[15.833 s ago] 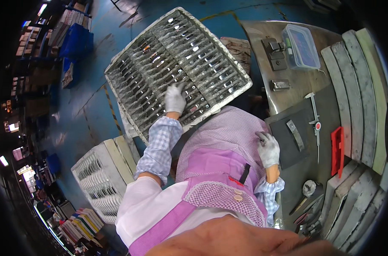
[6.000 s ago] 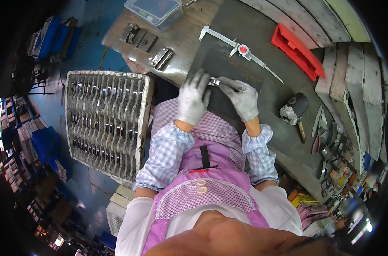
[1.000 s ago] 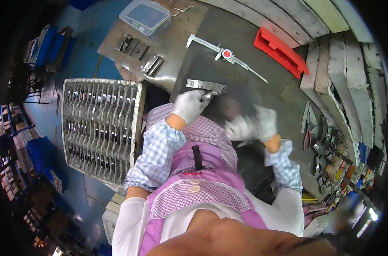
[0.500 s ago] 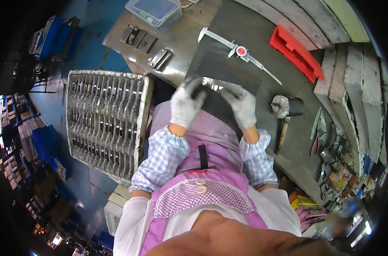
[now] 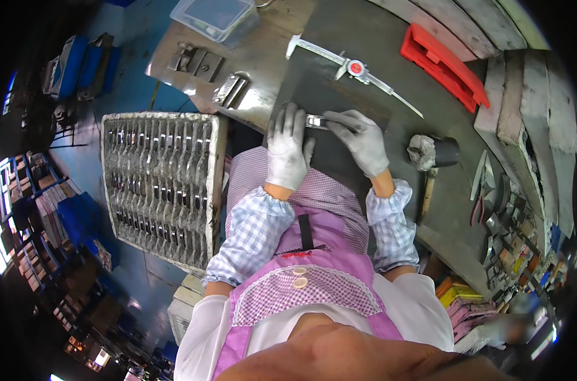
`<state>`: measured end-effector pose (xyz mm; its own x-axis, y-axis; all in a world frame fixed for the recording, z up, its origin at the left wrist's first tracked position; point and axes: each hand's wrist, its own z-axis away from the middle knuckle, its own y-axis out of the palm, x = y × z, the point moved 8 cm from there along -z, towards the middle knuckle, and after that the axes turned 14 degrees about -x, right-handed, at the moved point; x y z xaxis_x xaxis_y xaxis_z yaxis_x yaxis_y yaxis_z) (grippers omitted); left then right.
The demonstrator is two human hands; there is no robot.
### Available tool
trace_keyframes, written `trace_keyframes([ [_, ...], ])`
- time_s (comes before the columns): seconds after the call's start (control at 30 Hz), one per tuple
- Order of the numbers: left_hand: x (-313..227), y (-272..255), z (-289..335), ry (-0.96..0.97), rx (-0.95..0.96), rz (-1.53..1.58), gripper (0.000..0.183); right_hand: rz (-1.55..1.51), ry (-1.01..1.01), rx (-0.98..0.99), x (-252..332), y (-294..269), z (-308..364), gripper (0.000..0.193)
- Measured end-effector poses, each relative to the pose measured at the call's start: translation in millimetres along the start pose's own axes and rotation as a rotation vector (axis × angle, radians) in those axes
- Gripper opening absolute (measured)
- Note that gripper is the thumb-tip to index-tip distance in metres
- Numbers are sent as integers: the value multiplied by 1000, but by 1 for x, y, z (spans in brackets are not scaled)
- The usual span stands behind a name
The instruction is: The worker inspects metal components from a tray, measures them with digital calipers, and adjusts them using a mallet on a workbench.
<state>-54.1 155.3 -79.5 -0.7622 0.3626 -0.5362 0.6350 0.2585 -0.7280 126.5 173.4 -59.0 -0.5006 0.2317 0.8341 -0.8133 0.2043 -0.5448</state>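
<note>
Both hands wear pale work gloves and are over a dark flat sheet (image 5: 326, 89) at the bench's near edge. Between them is a small shiny metal piece (image 5: 315, 121), narrow and bar-like. My left hand (image 5: 287, 151) has its fingers stretched forward and lying flat, fingertips beside the piece's left end. From the other side my right hand (image 5: 363, 141) closes its fingers on the right end of the piece; part of that end is hidden. A dial caliper (image 5: 345, 65) lies beyond the hands.
At left stands a tray (image 5: 213, 190) with rows of metal pieces. Metal blocks (image 5: 199, 63) and a clear plastic box (image 5: 215, 19) sit farther back. A red plastic case (image 5: 444, 66), a wrapped-head hammer (image 5: 431, 152) and pliers (image 5: 479, 209) lie to the right.
The blurred metal piece between both hands now shows sharply and looks shorter. My left hand has flattened, its fingers stretching forward; my right hand's fingers have closed in toward the piece.
</note>
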Motion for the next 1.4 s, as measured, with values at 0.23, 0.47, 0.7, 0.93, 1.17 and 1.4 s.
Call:
trace_keyframes([
  [0.23,-10,8,2,14,-46,-104,73,97,-456,-479,-36,-29,25,21],
  [0.47,-11,12,-2,5,-10,-109,71,72,-420,-448,-32,-32,23,24],
  [0.7,7,-7,5,-68,-4,-63,75,320,-466,-311,-4,-12,25,40],
  [0.93,12,-61,18,-342,106,446,42,-108,-436,26,43,55,58,29],
  [1.17,280,-297,133,-845,-507,-171,23,-59,-138,-42,-24,50,44,25],
  [1.4,452,-338,215,-986,-346,-519,32,42,-325,-181,3,59,55,24],
])
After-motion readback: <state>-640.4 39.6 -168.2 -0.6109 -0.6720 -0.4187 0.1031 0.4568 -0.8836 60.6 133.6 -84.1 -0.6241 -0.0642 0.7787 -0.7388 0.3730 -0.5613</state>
